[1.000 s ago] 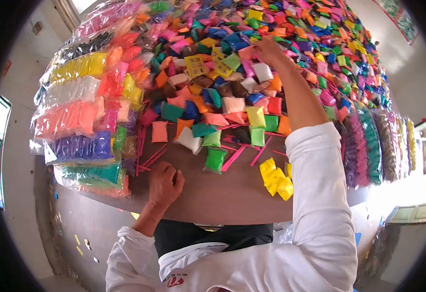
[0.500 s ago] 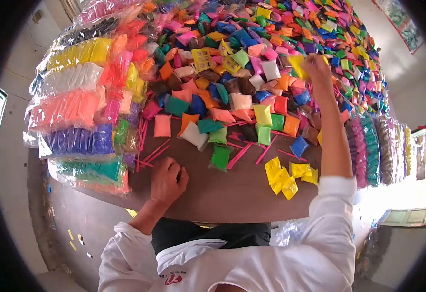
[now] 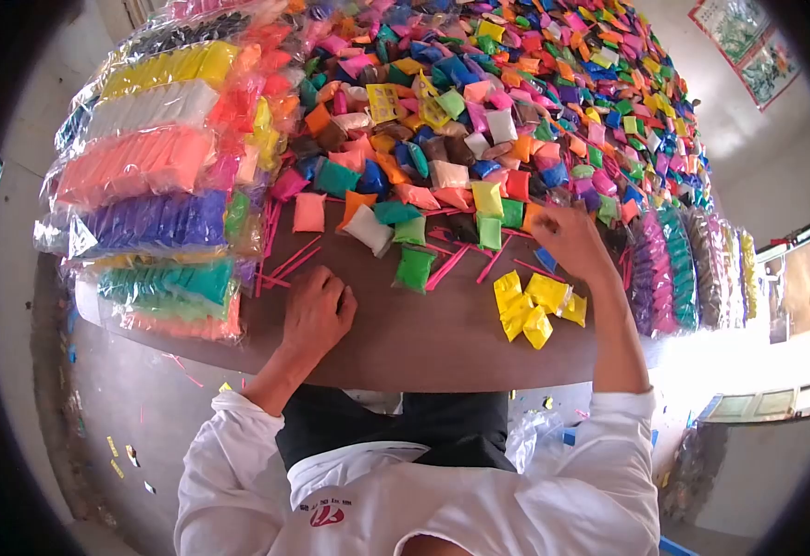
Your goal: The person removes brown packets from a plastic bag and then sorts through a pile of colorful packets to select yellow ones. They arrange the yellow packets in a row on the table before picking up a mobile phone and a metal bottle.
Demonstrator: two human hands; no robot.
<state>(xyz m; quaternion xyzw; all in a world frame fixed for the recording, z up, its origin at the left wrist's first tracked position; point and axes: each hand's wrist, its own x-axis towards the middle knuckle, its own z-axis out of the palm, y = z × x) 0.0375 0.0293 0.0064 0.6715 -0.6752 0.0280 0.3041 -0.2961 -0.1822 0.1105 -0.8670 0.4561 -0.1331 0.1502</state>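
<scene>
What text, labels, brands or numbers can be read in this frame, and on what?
No text here can be read.
Red logo with small print on the white shirt: too small to read.
Yellow printed cards: print blurred.
Wall posters: blurred.

We take the yellow packets for a soft filling in thin clear plastic, glossy and creased. The heaped coloured packets wear the same shiny film. The big bundles are wrapped in clear, wrinkled plastic that catches the light. The pink sticks look like smooth plastic. The tabletop is brown, smooth, matt and wood-like. Our sleeves are white matt cloth.
</scene>
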